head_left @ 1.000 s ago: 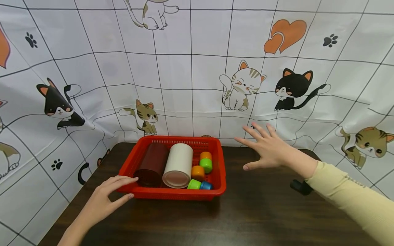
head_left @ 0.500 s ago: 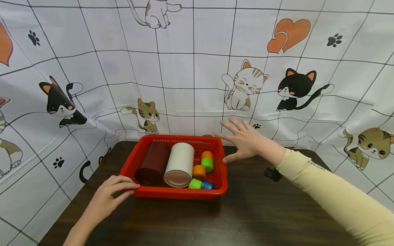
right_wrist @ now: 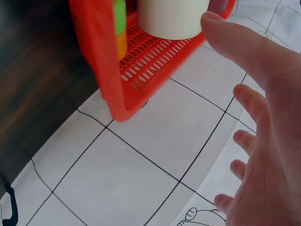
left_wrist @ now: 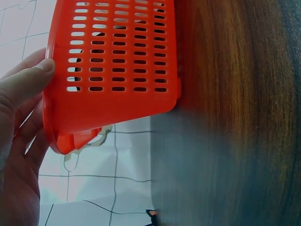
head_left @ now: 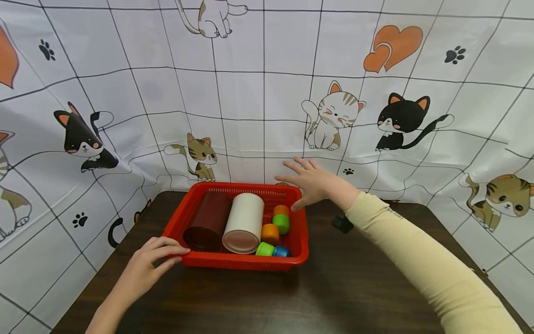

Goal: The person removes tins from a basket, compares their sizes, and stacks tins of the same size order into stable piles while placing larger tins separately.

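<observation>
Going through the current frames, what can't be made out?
Head: a stretch of the red basket's rim, behind the right hand.
Head: dark marks on the sleeve, too small to read.
Left wrist: the left hand's fingertips, behind the basket.
Right wrist: the rest of the white cylinder, cut off by the top edge.

Head view evenly lit; bluish glare across tabletop (left_wrist: pixel 202 160), left wrist view.

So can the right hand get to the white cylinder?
Probably yes: the right hand is close by the open-topped red basket, and nothing covers the white cylinder from above.
</observation>
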{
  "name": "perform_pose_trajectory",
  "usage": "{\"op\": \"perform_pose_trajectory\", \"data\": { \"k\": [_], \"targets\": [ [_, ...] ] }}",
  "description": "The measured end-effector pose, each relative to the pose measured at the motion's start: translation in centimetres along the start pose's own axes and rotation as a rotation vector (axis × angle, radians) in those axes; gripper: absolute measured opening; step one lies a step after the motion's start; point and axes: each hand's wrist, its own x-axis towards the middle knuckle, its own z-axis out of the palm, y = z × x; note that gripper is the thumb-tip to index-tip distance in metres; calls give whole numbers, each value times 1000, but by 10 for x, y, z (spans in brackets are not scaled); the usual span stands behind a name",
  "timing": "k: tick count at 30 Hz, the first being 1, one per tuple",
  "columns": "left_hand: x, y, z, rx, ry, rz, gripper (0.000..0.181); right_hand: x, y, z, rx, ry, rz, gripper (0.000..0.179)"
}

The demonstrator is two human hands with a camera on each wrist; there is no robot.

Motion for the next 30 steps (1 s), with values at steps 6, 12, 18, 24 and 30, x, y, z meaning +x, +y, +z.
{"op": "perform_pose_trajectory", "data": {
  "k": [6, 12, 18, 24, 30],
  "targets": [
    [-1, -1, 1, -25, 12, 13, 49, 20, 1, 4, 56, -28, 17, 87],
    [-3, -2, 2, -51, 29, 11, 51, 41, 4, 12, 141, -20, -7, 78],
    [-3, -3, 4, -78, 42, 14, 49, 58, 3, 20, 259, -4, -39, 67],
    [-2, -4, 5, -85, 47, 19, 48, 71, 2, 38, 360, 8, -15, 58],
    [-5, -5, 5, -79, 47, 9, 48, 76, -2, 52, 385, 11, -2, 47]
  ]
}}
